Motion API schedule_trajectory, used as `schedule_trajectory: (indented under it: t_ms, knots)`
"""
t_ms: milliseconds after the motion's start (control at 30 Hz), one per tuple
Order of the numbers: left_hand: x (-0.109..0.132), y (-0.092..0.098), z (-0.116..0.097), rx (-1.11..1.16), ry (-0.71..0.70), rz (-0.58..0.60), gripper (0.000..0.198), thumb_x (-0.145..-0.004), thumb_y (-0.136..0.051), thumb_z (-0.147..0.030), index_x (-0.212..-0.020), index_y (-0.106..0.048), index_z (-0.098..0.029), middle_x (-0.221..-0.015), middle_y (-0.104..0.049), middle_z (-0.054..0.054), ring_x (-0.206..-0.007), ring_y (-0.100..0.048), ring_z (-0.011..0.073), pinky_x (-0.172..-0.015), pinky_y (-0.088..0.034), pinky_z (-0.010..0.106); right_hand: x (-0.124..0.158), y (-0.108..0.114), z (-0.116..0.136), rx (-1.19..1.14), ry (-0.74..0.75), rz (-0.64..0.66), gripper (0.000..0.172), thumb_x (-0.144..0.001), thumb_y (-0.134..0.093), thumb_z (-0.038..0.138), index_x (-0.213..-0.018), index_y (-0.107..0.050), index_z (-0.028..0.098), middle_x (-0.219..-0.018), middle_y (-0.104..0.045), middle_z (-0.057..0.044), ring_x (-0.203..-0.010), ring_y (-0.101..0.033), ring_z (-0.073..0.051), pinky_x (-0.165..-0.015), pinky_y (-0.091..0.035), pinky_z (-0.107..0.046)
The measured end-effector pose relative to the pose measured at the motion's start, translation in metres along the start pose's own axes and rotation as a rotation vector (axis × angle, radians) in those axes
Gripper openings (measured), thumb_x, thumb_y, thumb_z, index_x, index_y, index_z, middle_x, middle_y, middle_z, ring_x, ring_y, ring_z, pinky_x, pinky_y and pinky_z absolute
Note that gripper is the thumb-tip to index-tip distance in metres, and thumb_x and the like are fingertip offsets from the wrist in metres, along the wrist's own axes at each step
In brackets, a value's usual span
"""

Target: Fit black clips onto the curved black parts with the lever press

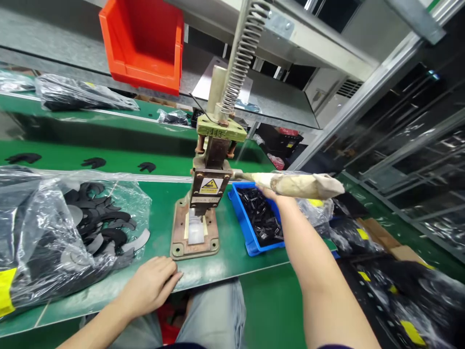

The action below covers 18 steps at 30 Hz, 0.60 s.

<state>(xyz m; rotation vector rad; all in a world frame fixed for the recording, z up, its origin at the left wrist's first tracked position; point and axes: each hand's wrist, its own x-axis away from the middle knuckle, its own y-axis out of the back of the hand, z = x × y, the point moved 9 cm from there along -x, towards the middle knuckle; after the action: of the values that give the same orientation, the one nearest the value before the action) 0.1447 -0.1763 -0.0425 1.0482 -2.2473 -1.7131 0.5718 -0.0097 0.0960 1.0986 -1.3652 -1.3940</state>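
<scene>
A small hand press (203, 203) stands on the green bench, with a rusty base plate, a yellow warning label and a long spring rising from its top. Its lever handle (298, 185), wrapped in tan tape, sticks out to the right. My right hand (273, 194) is wrapped around that handle from beneath, mostly hidden behind it. My left hand (150, 286) rests on the bench edge just in front of the press base, fingers curled loosely and holding nothing. A pale block (196, 230) sits under the press head.
A clear plastic bag of black curved parts (69, 232) lies at the left. A blue tray of small black pieces (258, 219) sits right of the press. An orange bin (143, 41) hangs on the shelf above. More bagged parts (399, 286) lie at the right.
</scene>
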Motion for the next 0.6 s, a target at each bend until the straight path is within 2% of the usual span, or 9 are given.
schedule_trajectory:
  t_ms: [133,233,300,400,600]
  knots:
    - [0.0,0.0,0.0,0.014,0.008,0.014,0.024,-0.107,-0.051,-0.031,-0.085,-0.054,-0.022,-0.08,-0.062,0.002,-0.076,-0.058,0.0218,-0.075,-0.04,0.036,0.06,-0.066,-0.006,0.066,-0.002,0.34,0.041,-0.097,-0.065,0.045,-0.128,-0.063,0.018,-0.129,-0.067,-0.009,-0.113,-0.067,-0.021,-0.098,-0.061,-0.044]
    - [0.0,0.0,0.001,0.023,0.01,-0.002,0.025,-0.107,-0.052,-0.032,-0.084,-0.055,-0.022,-0.08,-0.062,0.001,-0.076,-0.059,0.0217,-0.074,-0.04,0.035,0.091,-0.086,-0.002,0.099,-0.01,0.407,0.043,-0.097,-0.066,0.045,-0.129,-0.062,0.018,-0.133,-0.066,-0.01,-0.117,-0.066,-0.022,-0.101,-0.06,-0.046]
    - [0.001,0.001,0.002,0.021,0.015,-0.01,0.026,-0.107,-0.052,-0.033,-0.084,-0.055,-0.022,-0.079,-0.062,0.001,-0.075,-0.059,0.0216,-0.074,-0.04,0.035,0.101,-0.087,0.002,0.099,-0.018,0.392,0.042,-0.097,-0.065,0.045,-0.13,-0.062,0.018,-0.133,-0.065,-0.01,-0.118,-0.066,-0.022,-0.102,-0.059,-0.047]
    - [0.001,0.001,0.002,0.005,0.026,-0.01,0.027,-0.108,-0.05,-0.034,-0.084,-0.055,-0.022,-0.079,-0.062,0.001,-0.075,-0.059,0.0209,-0.074,-0.041,0.035,0.11,-0.078,0.007,0.07,-0.04,0.323,0.042,-0.097,-0.064,0.045,-0.13,-0.062,0.019,-0.133,-0.065,-0.01,-0.117,-0.066,-0.022,-0.101,-0.06,-0.046]
    - [0.003,0.001,0.006,0.043,0.051,-0.008,0.031,-0.109,-0.049,-0.037,-0.083,-0.055,-0.022,-0.077,-0.062,0.001,-0.075,-0.06,0.0201,-0.074,-0.043,0.034,0.125,-0.039,0.006,-0.041,-0.087,0.137,0.041,-0.098,-0.063,0.047,-0.129,-0.063,0.02,-0.133,-0.065,-0.01,-0.118,-0.066,-0.021,-0.103,-0.058,-0.047]
